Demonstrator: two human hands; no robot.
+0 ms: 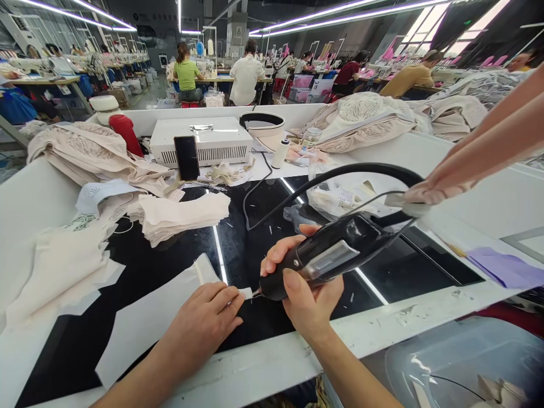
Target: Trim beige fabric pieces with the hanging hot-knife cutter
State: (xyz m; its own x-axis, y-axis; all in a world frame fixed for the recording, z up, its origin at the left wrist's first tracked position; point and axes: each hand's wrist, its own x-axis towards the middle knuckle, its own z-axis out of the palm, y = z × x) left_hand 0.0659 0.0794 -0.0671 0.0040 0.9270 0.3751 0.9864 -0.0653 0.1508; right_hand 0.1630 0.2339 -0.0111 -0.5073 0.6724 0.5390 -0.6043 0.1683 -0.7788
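My right hand (312, 292) is wrapped around a black corded handheld power tool (327, 249) with a clear panel on its side. The tool's thin metal tip (256, 292) points left and meets the end of a narrow white fabric strip (245, 293). My left hand (208, 323) lies palm down with fingers stretched out, pressing the strip and a white fabric piece (140, 317) onto the glossy black tabletop (238, 238). Part of the strip is hidden under these fingers. A thick black cable (340, 170) arcs from the back of the tool.
A stack of cut pale fabric (182, 212) lies behind my left hand, with more fabric (55, 272) at left. Behind stand a phone (187, 158), a white vented box (204, 141) and a bowl (262, 130). A blurred pinkish form (476, 147) reaches in from upper right.
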